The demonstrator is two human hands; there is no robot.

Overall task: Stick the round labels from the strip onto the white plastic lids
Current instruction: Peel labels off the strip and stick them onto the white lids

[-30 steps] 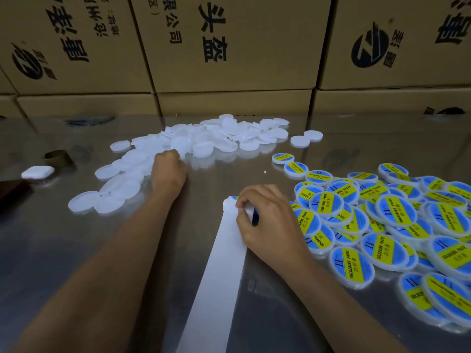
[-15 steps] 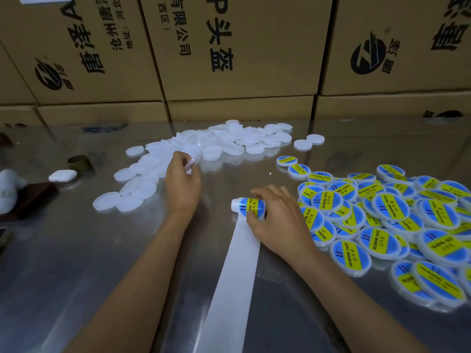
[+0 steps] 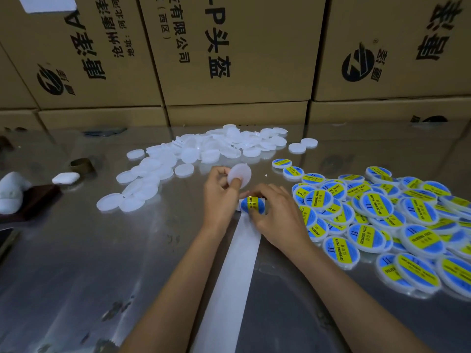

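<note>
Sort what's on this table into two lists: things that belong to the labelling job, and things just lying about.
Part of the job:
- blank lid held in the left hand
- label strip, its label under the right hand
- pile of unlabelled lids
- labelled lids

Lying about:
- brown ring
- small white case
- white figure on a dark block
- cardboard boxes

Both bare forearms reached forward and converged. The left hand (image 3: 219,192) was raised slightly, thumb and fingers curled in a pinch. The right hand (image 3: 276,212) lay just beside it, palm down, fingers curled in a grip.
</note>
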